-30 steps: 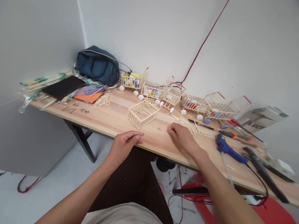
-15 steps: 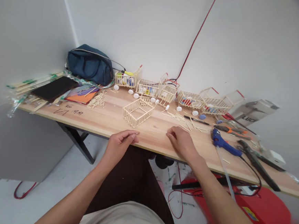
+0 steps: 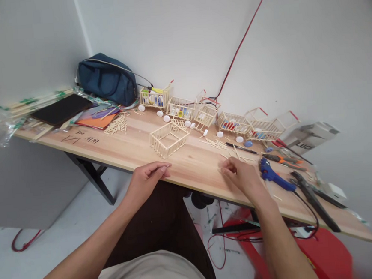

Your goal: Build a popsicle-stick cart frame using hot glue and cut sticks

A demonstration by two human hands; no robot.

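Note:
My left hand [image 3: 150,175] hovers at the table's front edge, thumb and fingers pinched around something too small to make out. Just beyond it stands a small open frame of thin wooden sticks [image 3: 170,151], shaped like a basket, touched by neither hand. My right hand [image 3: 245,178] is over the table to the right, its fingers curled together and the tips slightly blurred; whatever they hold, if anything, is hidden. Close by its fingertips lie loose wooden sticks [image 3: 217,143] and a black pen [image 3: 242,148]. Right of that hand rests a blue hot glue gun [image 3: 276,176].
Several miniature stick shopping carts [image 3: 234,124] with white wheels line the wall. Orange-handled pliers [image 3: 284,160] and a black cutter-like tool [image 3: 316,204] lie to the right. Leftward are a stick pile [image 3: 116,124], orange paper [image 3: 96,121], a dark tablet [image 3: 61,109] and a blue bag [image 3: 107,81].
My right hand has moved right, away from my left hand and toward the glue gun. The left hand keeps its pinch in place. The whole view has shifted slightly.

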